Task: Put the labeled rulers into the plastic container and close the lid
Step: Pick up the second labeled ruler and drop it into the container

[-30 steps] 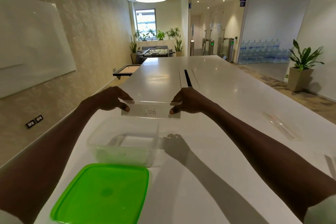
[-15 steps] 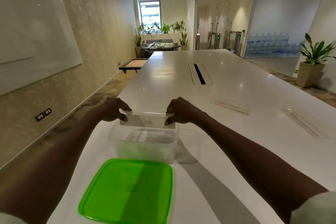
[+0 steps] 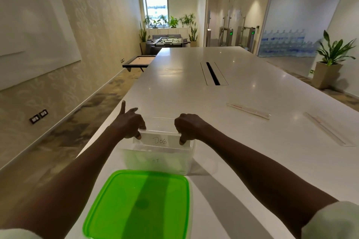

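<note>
A person's 2 bare hands hold a clear ruler marked "Dog" by its ends, and it has come down over the last second from open air above the surface to sit right at the mouth of the clear container. The left hand pinches the left end, its forefinger sticking up free; the right hand pinches the right end, so each grip is closed on the ruler. The ruler lies level across the container's opening, about at rim height, and whether it rests on the rim or hangs just inside cannot be told. This looks like the moment of lowering it in, so release seems near. Through the container's near wall a faint written mark shows, possibly another labeled ruler already inside, though it is too blurred to be sure. The green lid lies flat on the white surface just in front of the container, not yet fitted. 2 more clear rulers, and, lie on the surface well to the right, so more trips likely remain.
</note>
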